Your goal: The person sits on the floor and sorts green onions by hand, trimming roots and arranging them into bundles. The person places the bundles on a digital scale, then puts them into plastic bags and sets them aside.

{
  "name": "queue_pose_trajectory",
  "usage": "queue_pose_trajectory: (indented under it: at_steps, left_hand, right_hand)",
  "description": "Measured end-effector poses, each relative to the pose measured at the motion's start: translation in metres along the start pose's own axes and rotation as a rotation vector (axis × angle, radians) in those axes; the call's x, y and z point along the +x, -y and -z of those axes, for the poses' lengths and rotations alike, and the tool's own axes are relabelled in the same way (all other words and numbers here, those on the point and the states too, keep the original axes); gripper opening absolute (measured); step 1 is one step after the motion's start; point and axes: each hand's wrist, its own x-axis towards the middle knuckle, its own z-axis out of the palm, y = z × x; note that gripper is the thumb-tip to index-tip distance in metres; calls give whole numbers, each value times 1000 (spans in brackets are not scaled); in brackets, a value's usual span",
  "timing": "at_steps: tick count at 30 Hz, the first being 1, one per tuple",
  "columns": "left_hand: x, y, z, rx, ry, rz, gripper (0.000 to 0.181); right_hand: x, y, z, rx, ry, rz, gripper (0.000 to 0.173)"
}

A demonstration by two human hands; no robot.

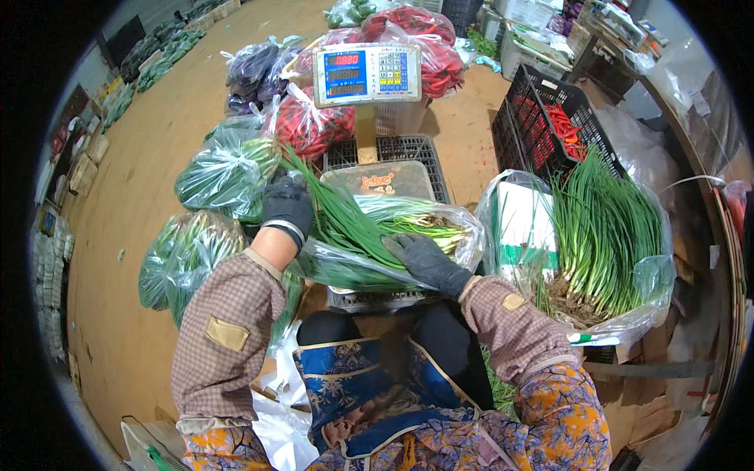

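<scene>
A clear plastic bag (330,268) of scallions (359,232) lies across the platform scale (377,179), leaves to the left and pale root ends to the right. My left hand (287,203), in a dark glove, is at the leaf tips with its fingers curled; what lies inside them is hidden. My right hand (427,262), also gloved, is laid over the scallions near the bag's front edge, its fingers bent onto the stems. The scale's display (368,73) stands upright behind, with lit red digits.
Tied bags of scallions (227,171) crowd the left side. Bags of red chilies (312,123) and dark purple produce (253,68) stand behind. To the right are an open bag of loose scallions (607,235), a white box (524,226) and a black crate (554,88) with chilies.
</scene>
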Motion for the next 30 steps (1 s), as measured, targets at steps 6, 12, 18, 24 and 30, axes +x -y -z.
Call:
queue_pose_trajectory:
  at_steps: [6, 12, 18, 24, 30]
  left_hand:
    - [-9, 19, 38, -452, -174, 15, 45]
    - [-11, 75, -48, -441, 544, 370, 68]
    - [-1, 93, -74, -497, 649, 318, 54]
    - [-17, 117, -119, -264, 520, 111, 36]
    - [-10, 63, -15, -744, -445, 173, 28]
  right_hand:
    - [-4, -6, 14, -34, 62, -5, 56]
    - [40, -5, 24, 332, 97, -137, 88]
    - [74, 9, 9, 348, 149, -276, 84]
    - [49, 55, 3, 242, -89, -82, 67]
    - [49, 41, -5, 283, -51, -71, 43]
